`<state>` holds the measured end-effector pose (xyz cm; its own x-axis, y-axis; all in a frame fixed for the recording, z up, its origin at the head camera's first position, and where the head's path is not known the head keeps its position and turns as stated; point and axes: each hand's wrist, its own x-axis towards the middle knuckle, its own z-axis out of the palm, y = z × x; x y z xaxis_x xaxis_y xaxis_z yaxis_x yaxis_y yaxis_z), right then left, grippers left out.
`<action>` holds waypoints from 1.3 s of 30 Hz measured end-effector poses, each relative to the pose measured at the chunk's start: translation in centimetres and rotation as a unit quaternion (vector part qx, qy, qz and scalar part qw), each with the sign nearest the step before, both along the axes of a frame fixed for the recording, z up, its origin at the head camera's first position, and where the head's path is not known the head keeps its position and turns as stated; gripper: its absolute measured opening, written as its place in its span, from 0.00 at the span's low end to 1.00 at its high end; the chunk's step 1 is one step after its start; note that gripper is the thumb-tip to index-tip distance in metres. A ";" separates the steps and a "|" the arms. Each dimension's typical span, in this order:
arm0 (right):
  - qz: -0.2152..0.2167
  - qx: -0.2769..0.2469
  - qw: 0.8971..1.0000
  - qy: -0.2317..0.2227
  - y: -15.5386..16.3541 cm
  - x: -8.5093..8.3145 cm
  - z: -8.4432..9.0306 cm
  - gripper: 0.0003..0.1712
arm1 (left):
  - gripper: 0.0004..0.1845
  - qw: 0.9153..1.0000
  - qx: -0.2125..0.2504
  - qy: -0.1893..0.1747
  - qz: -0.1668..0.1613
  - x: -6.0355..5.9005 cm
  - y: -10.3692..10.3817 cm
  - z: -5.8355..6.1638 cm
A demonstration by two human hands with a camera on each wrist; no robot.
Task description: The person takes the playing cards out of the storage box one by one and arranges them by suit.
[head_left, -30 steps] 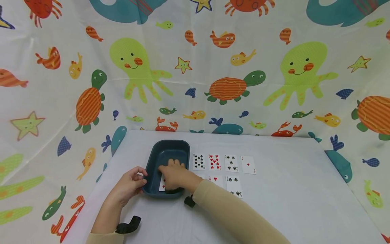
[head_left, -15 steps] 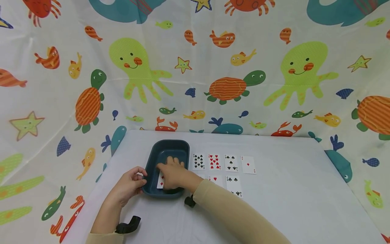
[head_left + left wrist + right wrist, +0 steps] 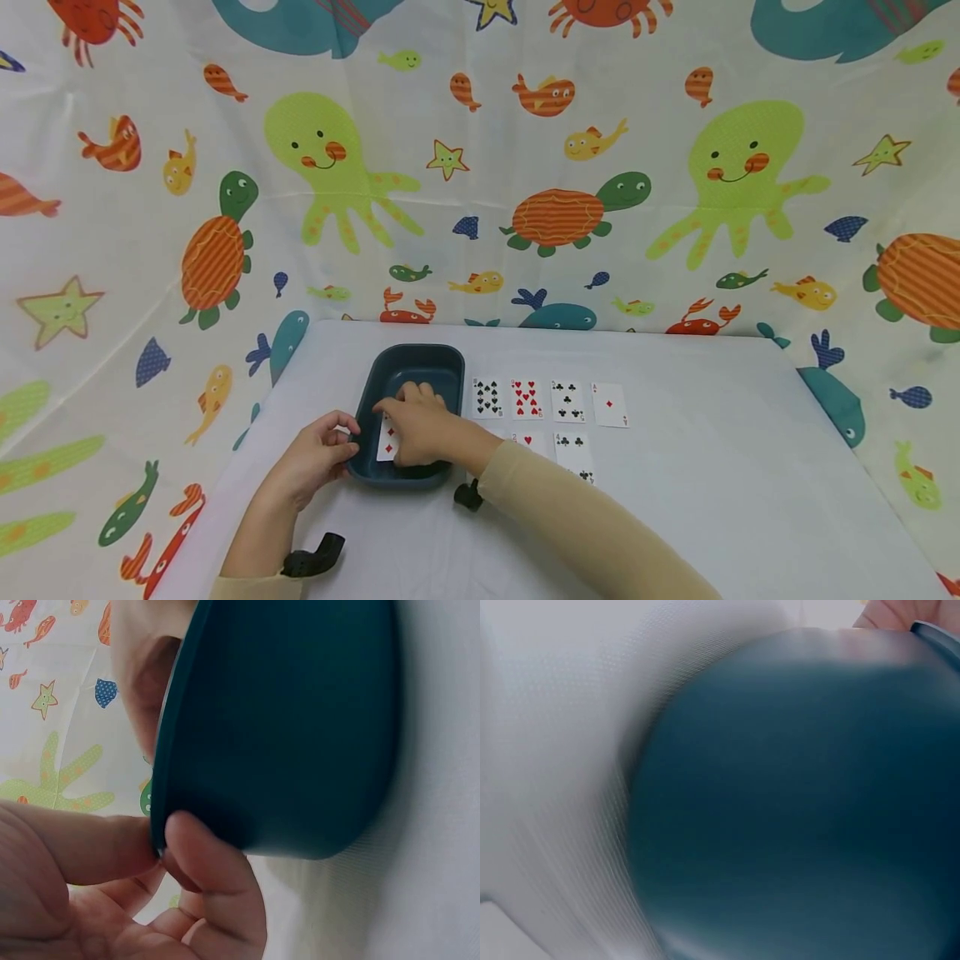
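A dark teal tray (image 3: pixel 386 375) stands on the white table. At its left side my left hand (image 3: pixel 321 458) pinches the rim between thumb and fingers, as the left wrist view shows with the tray wall (image 3: pixel 292 735) upright beside the thumb. My right hand (image 3: pixel 423 429) reaches down into the tray, fingers bent over a playing card (image 3: pixel 387 442) with red diamonds. The thumb side lies along the card's top edge, and the hand covers much of the card. In the right wrist view only the tray's outside (image 3: pixel 795 787) and part of my left hand appear.
Right of the tray, playing cards lie face up in two rows: an eight of spades (image 3: pixel 487 398), red hearts (image 3: pixel 527 400), clubs (image 3: pixel 567 402) and an ace of diamonds (image 3: pixel 611 405) behind, a four of clubs (image 3: pixel 573 454) in front. My sleeve (image 3: pixel 570 517) partly covers the front row.
My right hand has shifted slightly left inside the tray, and the diamonds card has moved left with it, showing more of its face. The left hand stays at the rim.
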<state>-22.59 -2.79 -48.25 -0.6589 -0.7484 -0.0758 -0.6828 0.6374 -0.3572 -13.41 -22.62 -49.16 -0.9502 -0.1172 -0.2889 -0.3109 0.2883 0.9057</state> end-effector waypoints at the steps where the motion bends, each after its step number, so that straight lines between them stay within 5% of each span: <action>1: 0.001 -0.005 1.000 0.001 0.1 0.0 0.1 0.45 | 0.13 1.000 0.001 -0.001 0.001 0.0 0.0 0.0; 28: -0.019 -0.112 0.989 -0.095 8.2 -0.4 2.5 0.55 | 0.13 1.000 0.015 0.000 -0.004 0.2 0.0 0.2; 39: -0.027 -0.111 0.988 -0.108 12.4 0.2 2.2 0.55 | 0.13 1.000 0.015 -0.001 -0.008 0.0 -0.1 0.0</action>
<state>-22.41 9.63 -46.04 -0.6841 -0.7272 -0.0562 -0.5430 0.5592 -0.6265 -13.41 -22.75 -49.13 -0.9514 -0.0934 -0.2933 -0.3078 0.2666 0.9134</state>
